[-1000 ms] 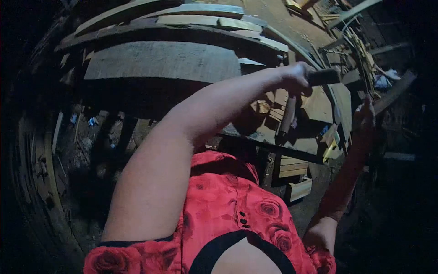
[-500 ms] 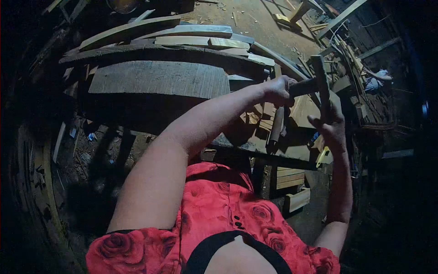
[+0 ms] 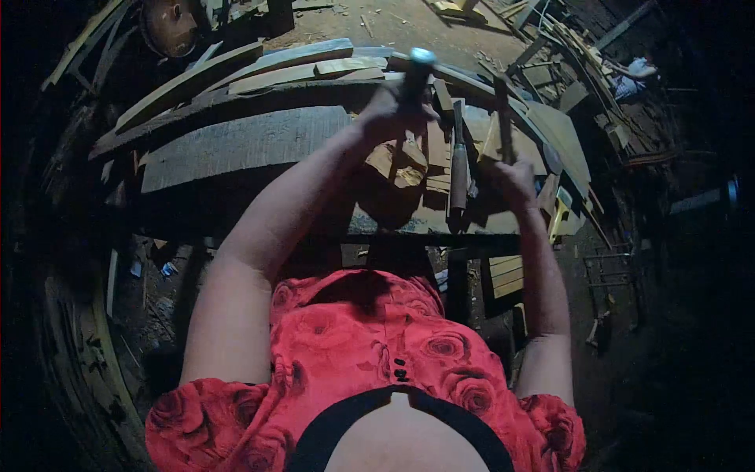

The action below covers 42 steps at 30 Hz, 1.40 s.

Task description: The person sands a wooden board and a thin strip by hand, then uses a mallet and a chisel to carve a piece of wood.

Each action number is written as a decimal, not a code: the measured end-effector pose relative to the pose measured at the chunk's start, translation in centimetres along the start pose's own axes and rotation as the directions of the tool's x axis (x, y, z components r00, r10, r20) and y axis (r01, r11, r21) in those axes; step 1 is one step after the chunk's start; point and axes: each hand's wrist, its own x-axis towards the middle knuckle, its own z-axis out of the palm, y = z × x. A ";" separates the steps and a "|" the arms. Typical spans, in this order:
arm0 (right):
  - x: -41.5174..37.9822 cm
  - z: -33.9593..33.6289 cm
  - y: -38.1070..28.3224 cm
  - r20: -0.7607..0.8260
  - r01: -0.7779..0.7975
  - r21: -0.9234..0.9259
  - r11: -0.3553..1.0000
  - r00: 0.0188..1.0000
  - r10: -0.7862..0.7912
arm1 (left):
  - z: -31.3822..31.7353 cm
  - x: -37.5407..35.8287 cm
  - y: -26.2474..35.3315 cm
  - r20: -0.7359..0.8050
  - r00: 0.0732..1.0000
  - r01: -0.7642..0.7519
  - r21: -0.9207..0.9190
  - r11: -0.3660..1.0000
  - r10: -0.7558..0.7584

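Note:
My left hand [image 3: 393, 110] is closed round a dark, thick tool [image 3: 415, 79] with a shiny round metal top, held upright above the bench; what kind of tool it is I cannot tell. To its right, my right hand [image 3: 515, 182] grips a dark narrow bar [image 3: 503, 118] that points away from me. Between the hands, long chisel-like tools [image 3: 458, 169] lie on the bench [image 3: 393, 224]. A rough, light-coloured wood block [image 3: 401, 164] sits just below my left hand.
A broad grey board [image 3: 244, 145] and stacked curved planks [image 3: 291, 59] cover the left and back of the bench. Wood scraps [image 3: 586, 55] are piled at the right back. A round rusty object [image 3: 169, 27] stands at the upper left. Yellow-handled tool [image 3: 560, 214] at right.
My left hand has moved left with the dark tool, away from the narrow bar. My right hand has moved left and lowered the bar. The view has shifted.

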 end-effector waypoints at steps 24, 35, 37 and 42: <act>-0.3 2.1 8.2 -0.095 -0.128 -0.032 0.991 0.988 0.125 | 4.6 -0.1 1.8 -0.009 0.993 -0.103 0.407 0.908 0.116; -0.3 2.2 8.2 -0.084 -0.120 0.007 0.993 0.989 0.121 | 4.0 0.5 0.2 0.231 0.950 -0.294 0.452 0.842 0.208; -0.4 2.2 8.1 -0.089 -0.127 0.002 0.992 0.988 0.127 | 4.1 0.4 0.2 0.287 0.935 -0.329 0.489 0.808 0.207; -1.1 1.7 5.0 -0.015 -0.158 0.097 0.983 0.987 0.160 | 4.9 0.5 -0.2 0.302 0.925 -0.343 0.406 0.847 0.230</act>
